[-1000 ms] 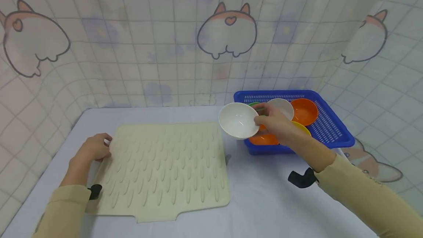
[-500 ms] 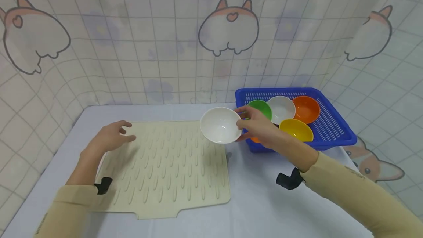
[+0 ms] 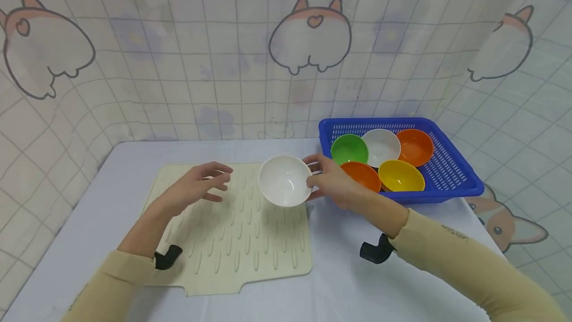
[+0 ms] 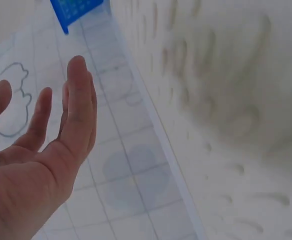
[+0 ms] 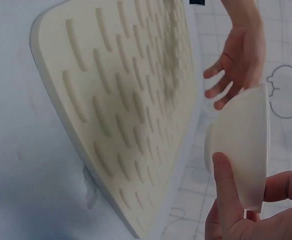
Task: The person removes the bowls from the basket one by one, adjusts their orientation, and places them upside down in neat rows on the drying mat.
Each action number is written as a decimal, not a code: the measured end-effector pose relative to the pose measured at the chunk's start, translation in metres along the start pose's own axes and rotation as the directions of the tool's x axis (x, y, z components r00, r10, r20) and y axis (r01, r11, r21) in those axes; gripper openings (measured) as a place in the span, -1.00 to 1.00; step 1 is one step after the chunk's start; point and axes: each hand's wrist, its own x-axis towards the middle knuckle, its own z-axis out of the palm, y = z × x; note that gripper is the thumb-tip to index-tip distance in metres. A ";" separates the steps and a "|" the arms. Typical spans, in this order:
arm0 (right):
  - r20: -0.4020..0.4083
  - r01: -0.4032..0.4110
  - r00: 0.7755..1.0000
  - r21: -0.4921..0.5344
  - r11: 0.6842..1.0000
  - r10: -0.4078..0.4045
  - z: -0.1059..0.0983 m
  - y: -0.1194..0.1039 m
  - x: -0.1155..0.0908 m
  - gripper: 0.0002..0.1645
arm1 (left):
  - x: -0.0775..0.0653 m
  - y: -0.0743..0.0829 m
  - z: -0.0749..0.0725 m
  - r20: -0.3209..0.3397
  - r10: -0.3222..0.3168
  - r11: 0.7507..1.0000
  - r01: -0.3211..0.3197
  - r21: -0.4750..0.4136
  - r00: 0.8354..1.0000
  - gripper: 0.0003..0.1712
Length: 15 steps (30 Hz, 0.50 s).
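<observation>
A white bowl (image 3: pixel 284 182) is pinched at its right side by my right hand (image 3: pixel 336 181), thumb at the rim and fingers behind the wall. It hangs tilted over the cream ridged mat (image 3: pixel 250 252), its hollow facing me. In the right wrist view the bowl (image 5: pixel 238 140) shows from the side, well above the mat (image 5: pixel 111 100). My left hand (image 3: pixel 196 188) hovers over the left part of the mat, fingers extended toward the bowl with a gap between. The left wrist view shows that hand (image 4: pixel 51 150) with loosely spread fingers and nothing in it.
A blue plastic basket (image 3: pixel 451 185) stands at the back right, holding a green bowl (image 3: pixel 349 149), another white bowl (image 3: pixel 382 147), a yellow bowl (image 3: pixel 401 176) and two orange bowls. A tile-patterned curtain (image 3: pixel 241 88) hangs behind the white-covered table (image 3: pixel 339 272).
My right hand has carried the white bowl leftward from over the basket to above the mat. My left hand has left the mat's left edge and moved right toward the bowl.
</observation>
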 end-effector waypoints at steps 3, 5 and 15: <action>-0.011 -0.018 1.000 0.002 1.000 0.018 0.008 0.006 0.003 -0.30 | 0.003 0.002 0.021 0.045 0.001 0.992 0.004 -0.128 0.999 -0.45; -0.022 -0.026 0.999 0.015 1.000 0.026 0.014 0.010 0.005 -0.31 | 0.005 0.003 0.034 0.060 -0.008 0.979 0.020 -0.201 0.998 -0.46; -0.061 -0.038 0.997 0.126 0.991 0.046 0.032 0.027 0.011 -0.31 | 0.015 -0.007 0.067 0.146 -0.072 0.873 0.133 -0.469 0.987 -0.27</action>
